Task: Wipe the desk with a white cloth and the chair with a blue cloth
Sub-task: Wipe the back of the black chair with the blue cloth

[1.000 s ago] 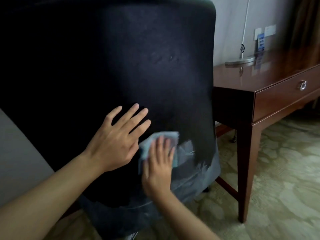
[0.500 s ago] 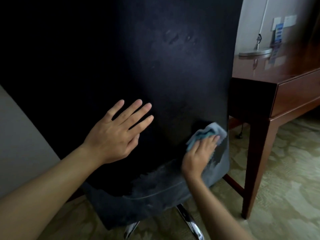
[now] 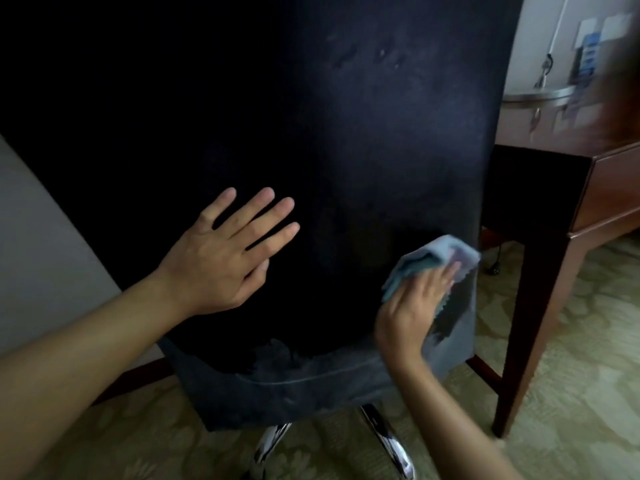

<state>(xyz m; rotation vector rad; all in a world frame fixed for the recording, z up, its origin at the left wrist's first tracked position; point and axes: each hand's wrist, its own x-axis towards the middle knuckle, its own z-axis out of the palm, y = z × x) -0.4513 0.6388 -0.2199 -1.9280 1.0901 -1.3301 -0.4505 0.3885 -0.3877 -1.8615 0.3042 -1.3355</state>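
Observation:
The dark fabric back of the chair fills most of the view. My left hand lies flat against it with fingers spread and nothing in it. At the lower right edge of the chair back, my right hand presses a crumpled blue cloth onto the fabric. The wooden desk stands to the right, behind the chair. No white cloth is in view.
A lamp base and a small blue card sit on the desk by the wall. The desk leg stands close to the chair's right edge. Chrome chair legs spread over patterned carpet below.
My right hand has carried the blue cloth from the middle of the lower chair back to its right edge. The left hand stays flat on the chair. The view has shifted left.

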